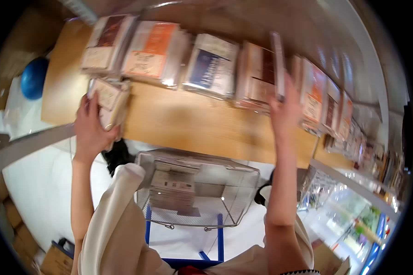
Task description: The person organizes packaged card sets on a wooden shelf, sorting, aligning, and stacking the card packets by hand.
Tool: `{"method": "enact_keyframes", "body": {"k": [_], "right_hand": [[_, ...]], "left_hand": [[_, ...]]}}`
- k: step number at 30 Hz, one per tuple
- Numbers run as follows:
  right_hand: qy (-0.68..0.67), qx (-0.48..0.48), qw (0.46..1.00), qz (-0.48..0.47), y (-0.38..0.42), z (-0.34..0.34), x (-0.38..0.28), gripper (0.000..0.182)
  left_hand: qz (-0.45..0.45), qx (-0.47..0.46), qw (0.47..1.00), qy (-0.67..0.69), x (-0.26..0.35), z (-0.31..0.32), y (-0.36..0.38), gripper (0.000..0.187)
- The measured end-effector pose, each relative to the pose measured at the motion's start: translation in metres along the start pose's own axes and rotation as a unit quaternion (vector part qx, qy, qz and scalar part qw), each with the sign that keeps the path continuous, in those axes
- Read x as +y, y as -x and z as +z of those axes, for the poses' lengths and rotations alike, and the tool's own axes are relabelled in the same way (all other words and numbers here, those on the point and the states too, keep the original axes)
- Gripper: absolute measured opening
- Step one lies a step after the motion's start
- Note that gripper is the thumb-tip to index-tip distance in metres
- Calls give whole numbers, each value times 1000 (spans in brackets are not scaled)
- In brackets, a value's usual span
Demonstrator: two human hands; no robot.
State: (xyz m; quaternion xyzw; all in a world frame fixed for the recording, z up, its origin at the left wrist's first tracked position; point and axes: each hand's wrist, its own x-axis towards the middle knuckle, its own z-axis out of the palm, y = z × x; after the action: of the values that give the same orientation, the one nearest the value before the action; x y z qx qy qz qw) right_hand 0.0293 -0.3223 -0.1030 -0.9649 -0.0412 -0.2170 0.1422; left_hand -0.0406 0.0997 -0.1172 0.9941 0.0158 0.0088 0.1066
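Two hands are at packs by a shelf (192, 119).
The left hand (92, 130) grips a small pack (108, 101) at the shelf's left end. The right hand (285, 110) is blurry at a thin pack (277, 62); its grip is hard to tell. Stacks (211, 66) line the shelf's back. Below the shelf is a basket (229, 201) holding a pile (172, 185).

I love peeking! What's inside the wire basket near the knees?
The wire basket holds a stack of flat, printed packs toward its left. The stack covers the floor beneath, so I can't see what's under it.
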Motion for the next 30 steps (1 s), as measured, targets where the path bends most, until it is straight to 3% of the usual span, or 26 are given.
{"method": "enact_keyframes", "body": {"k": [1,3,4,7,11,12,14,16,17,19,20,21,22,24,25,26,27,29,30], "right_hand": [[-54,-9,994,99,0,-3,-1,51],[-153,20,972,177,2,-12,-25,46],[-201,61,965,160,1,-17,-43,42],[-144,118,980,-61,4,-23,-127,39],[-303,-14,933,-195,26,5,-225,46],[-270,-46,939,-208,32,8,-249,47],[-234,-75,944,-219,43,16,-290,48],[-208,-61,952,-218,53,31,-320,43],[-184,-50,957,-219,57,39,-334,38],[-147,-69,963,-216,68,59,-352,34],[-134,-98,963,-211,75,73,-359,34],[-122,-126,963,-205,77,77,-362,35],[-202,-269,926,-170,78,77,-360,48],[-386,-282,875,-74,79,81,-359,48],[-469,-283,836,-24,77,81,-356,49],[-555,-334,761,46,76,77,-343,45],[-502,-286,816,-29,78,74,-323,45],[-363,-189,895,-179,90,62,-273,46],[-361,-189,897,-170,92,57,-247,48]], "left_hand": [[-5,-1,1000,-16,1,-1,0,95],[-18,7,1000,4,5,0,3,95],[-28,11,999,11,4,2,4,95],[-50,36,998,23,6,7,6,95],[-79,104,990,58,5,16,8,94],[-40,141,980,137,-11,24,9,81],[-185,104,887,409,-10,-4,9,72],[-225,95,768,592,-18,-13,12,63],[-199,109,727,648,-29,-14,16,62],[-151,90,734,656,-34,-36,21,59],[-123,99,801,578,-28,-52,22,56],[-92,90,832,540,-25,-60,19,55],[-60,81,860,500,-23,-65,17,54],[-6,62,902,428,-21,-59,9,53],[-29,41,925,377,-20,-49,8,56],[-50,19,942,330,-16,-36,6,59],[-67,-5,956,287,-8,-25,3,63],[-98,-24,992,80,7,-14,-1,90],[-97,-19,994,55,11,-11,-3,93]]}}
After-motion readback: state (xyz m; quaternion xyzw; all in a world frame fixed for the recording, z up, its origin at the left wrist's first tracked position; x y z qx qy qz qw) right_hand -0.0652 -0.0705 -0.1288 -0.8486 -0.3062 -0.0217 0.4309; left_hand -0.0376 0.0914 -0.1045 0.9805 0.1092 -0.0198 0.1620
